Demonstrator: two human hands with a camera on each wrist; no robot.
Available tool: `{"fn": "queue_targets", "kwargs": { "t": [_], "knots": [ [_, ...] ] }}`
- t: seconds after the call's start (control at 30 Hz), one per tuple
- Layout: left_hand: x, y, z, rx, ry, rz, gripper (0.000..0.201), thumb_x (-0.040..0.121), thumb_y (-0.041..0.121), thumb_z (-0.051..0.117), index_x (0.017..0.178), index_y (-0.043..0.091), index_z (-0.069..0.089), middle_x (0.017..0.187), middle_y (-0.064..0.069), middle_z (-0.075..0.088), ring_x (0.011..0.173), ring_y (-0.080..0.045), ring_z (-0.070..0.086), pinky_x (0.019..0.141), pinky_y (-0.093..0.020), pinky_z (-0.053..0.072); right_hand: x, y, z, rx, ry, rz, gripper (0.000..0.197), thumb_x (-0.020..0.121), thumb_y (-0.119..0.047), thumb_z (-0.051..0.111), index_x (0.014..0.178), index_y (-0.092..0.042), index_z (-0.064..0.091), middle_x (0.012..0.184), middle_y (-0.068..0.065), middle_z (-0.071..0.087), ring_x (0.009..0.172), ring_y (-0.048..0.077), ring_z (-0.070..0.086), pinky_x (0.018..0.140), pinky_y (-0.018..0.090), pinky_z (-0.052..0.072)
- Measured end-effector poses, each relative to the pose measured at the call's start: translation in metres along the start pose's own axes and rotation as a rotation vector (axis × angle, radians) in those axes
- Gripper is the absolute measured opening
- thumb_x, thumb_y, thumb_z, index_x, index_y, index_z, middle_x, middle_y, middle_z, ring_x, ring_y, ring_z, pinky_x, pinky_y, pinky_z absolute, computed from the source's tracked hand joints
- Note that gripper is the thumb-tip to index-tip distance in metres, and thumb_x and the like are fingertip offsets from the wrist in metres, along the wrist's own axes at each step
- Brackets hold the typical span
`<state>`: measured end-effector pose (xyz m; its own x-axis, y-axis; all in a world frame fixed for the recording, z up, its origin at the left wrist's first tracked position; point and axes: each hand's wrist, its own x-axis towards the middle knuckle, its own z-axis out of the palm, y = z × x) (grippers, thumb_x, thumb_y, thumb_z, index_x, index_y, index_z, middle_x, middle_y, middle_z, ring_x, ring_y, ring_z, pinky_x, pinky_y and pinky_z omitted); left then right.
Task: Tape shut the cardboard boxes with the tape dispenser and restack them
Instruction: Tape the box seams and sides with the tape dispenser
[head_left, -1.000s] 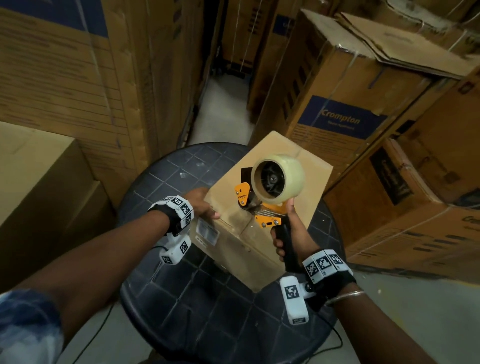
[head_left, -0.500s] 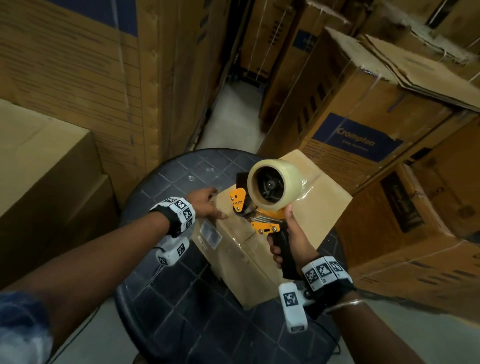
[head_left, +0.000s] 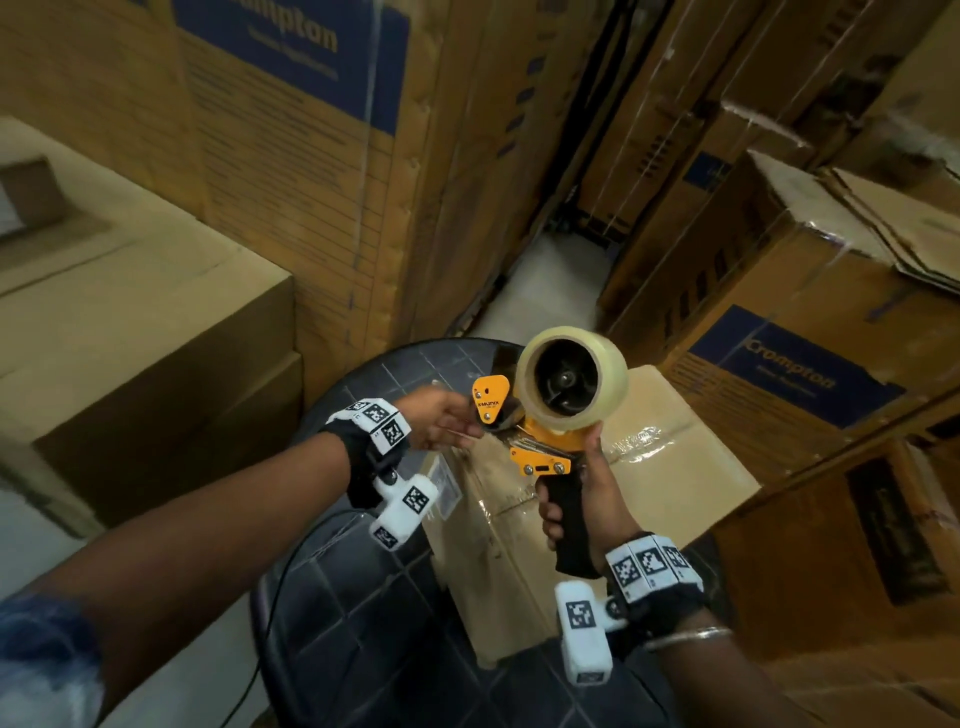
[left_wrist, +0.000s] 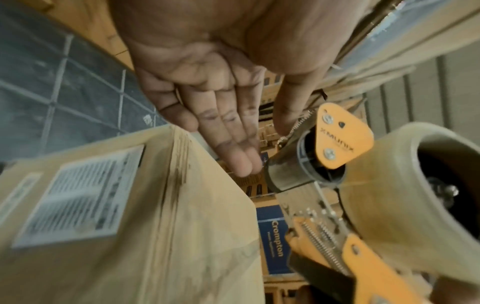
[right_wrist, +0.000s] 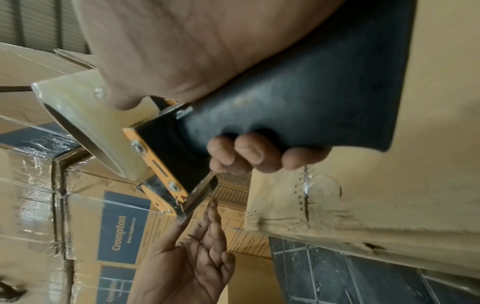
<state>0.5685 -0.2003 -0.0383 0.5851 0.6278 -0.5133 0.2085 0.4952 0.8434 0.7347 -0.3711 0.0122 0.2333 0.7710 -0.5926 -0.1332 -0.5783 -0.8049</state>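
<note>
Right hand (head_left: 582, 499) is wrapped tight round the black handle of the tape dispenser (head_left: 545, 410), thumb up vs. the clear tape roll (head_left: 574, 384), fingers (right_wrist: 246, 152) curled under the grip. Dispenser is raised above the cardboard box (head_left: 597, 483), which sits under both hands on a round dark stool (head_left: 363, 597). Left hand (head_left: 441, 415) is flat-open, fingers (left_wrist: 233, 144) straight and together, thumb apart, holding nothing; fingertips reach the dispenser's front end by the orange side plate (left_wrist: 340, 137). Contact w/ roller or blade: can't tell. Box has a white label (left_wrist: 78, 195) on the side below left wrist. Big Crompton cartons (head_left: 789, 364) stacked beyond right hand, more beyond left.
</note>
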Motion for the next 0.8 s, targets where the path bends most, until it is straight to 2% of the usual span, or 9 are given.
{"fn": "queue_targets", "kwargs": {
  "t": [0.1,0.2,0.33,0.4,0.5,0.57,0.67,0.8],
  "knots": [
    [-0.004,-0.004,-0.001,-0.165,-0.007,-0.054,0.023,0.095,0.025,0.056,0.098,0.009,0.073,0.081,-0.003,0.076,0.065,-0.012,0.071,0.050,-0.018,0.048,-0.001,0.000,0.001,0.014,-0.023,-0.019,0.096,0.076,-0.097,0.016,0.063,-0.010,0.055,0.054,0.005,0.036,0.044,0.019,0.033,0.051,0.028,0.029],
    [-0.007,-0.006,-0.003,-0.250,-0.029,-0.092,0.019,0.095,0.024,0.059,0.088,0.012,0.072,0.076,0.000,0.075,0.067,-0.010,0.071,0.053,-0.019,0.044,-0.001,0.001,0.003,0.039,-0.039,-0.031,0.097,0.076,-0.097,0.016,0.062,-0.009,0.055,0.053,0.005,0.037,0.043,0.019,0.034,0.051,0.028,0.030],
    [-0.013,-0.010,-0.005,-0.312,-0.034,-0.141,0.014,0.093,0.020,0.061,0.088,0.011,0.070,0.080,0.002,0.076,0.071,-0.009,0.071,0.060,-0.022,0.043,-0.001,0.004,0.005,0.058,-0.053,-0.032,0.097,0.074,-0.098,0.019,0.062,-0.009,0.056,0.053,0.004,0.038,0.043,0.019,0.035,0.052,0.028,0.031],
    [-0.016,-0.010,-0.006,-0.356,-0.051,-0.163,0.017,0.093,0.022,0.059,0.090,0.009,0.069,0.083,-0.001,0.075,0.073,-0.012,0.072,0.062,-0.023,0.046,-0.001,0.005,0.006,0.052,-0.053,-0.035,0.097,0.075,-0.098,0.018,0.062,-0.010,0.056,0.054,0.005,0.038,0.043,0.019,0.035,0.051,0.028,0.031],
    [-0.020,-0.007,-0.008,-0.408,-0.053,-0.167,0.033,0.093,0.032,0.056,0.099,0.003,0.068,0.088,-0.008,0.075,0.074,-0.018,0.073,0.065,-0.026,0.049,-0.001,0.007,0.008,0.044,-0.050,-0.036,0.096,0.077,-0.097,0.017,0.063,-0.010,0.056,0.055,0.006,0.037,0.043,0.019,0.035,0.050,0.028,0.031],
    [-0.022,-0.005,-0.008,-0.370,-0.067,-0.175,0.036,0.090,0.034,0.059,0.103,0.001,0.067,0.087,-0.008,0.074,0.073,-0.018,0.072,0.066,-0.025,0.050,-0.001,0.008,0.009,0.041,-0.041,-0.039,0.096,0.075,-0.097,0.018,0.063,-0.010,0.055,0.055,0.006,0.037,0.043,0.019,0.035,0.050,0.028,0.031],
    [-0.020,-0.001,-0.010,-0.274,-0.077,-0.195,0.023,0.091,0.021,0.059,0.097,0.002,0.069,0.083,-0.008,0.075,0.072,-0.017,0.072,0.063,-0.024,0.055,-0.002,0.008,0.012,0.036,-0.016,-0.032,0.095,0.070,-0.098,0.022,0.063,-0.010,0.055,0.055,0.005,0.037,0.043,0.019,0.034,0.050,0.028,0.029],
    [-0.017,0.007,-0.012,-0.199,-0.070,-0.202,0.030,0.089,0.028,0.061,0.094,0.000,0.070,0.083,-0.010,0.075,0.072,-0.018,0.073,0.070,-0.028,0.056,-0.002,0.010,0.016,0.010,0.012,-0.017,0.095,0.068,-0.101,0.024,0.063,-0.012,0.056,0.054,0.004,0.038,0.044,0.019,0.033,0.050,0.028,0.028]
  ]
}}
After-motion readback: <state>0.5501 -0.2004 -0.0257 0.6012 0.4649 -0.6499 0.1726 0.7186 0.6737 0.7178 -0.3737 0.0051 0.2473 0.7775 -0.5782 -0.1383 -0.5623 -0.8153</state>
